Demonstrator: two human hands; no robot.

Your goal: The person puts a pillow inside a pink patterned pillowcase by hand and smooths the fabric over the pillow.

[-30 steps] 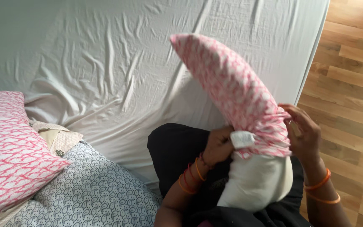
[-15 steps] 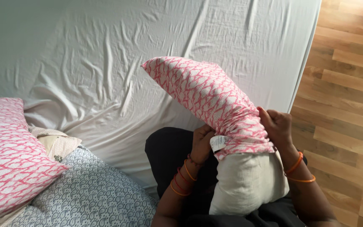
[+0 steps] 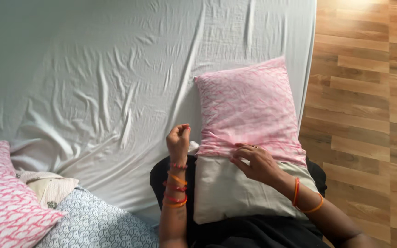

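The pillow is lying flat, its far part on the bed and its near end over the person's lap, close along the bed's right edge, with the pink patterned pillowcase covering its far part and the cream near part showing bare. The right hand is resting on the pillowcase's open hem, fingers pressing on the gathered cloth at the line where pink meets cream; it is not clenched, and I cannot tell whether it is pinching the cloth. The left hand is hovering just beside the pillow's left edge, loosely curled and grasping nothing. To the left, the wrinkled white sheet is lying wide and open across most of the bed. To the right, the bed's edge is running just past the pillow, with the wooden floor beyond it. At the lower left, a second pink pillow is lying on a grey paisley cover, well apart from both hands.
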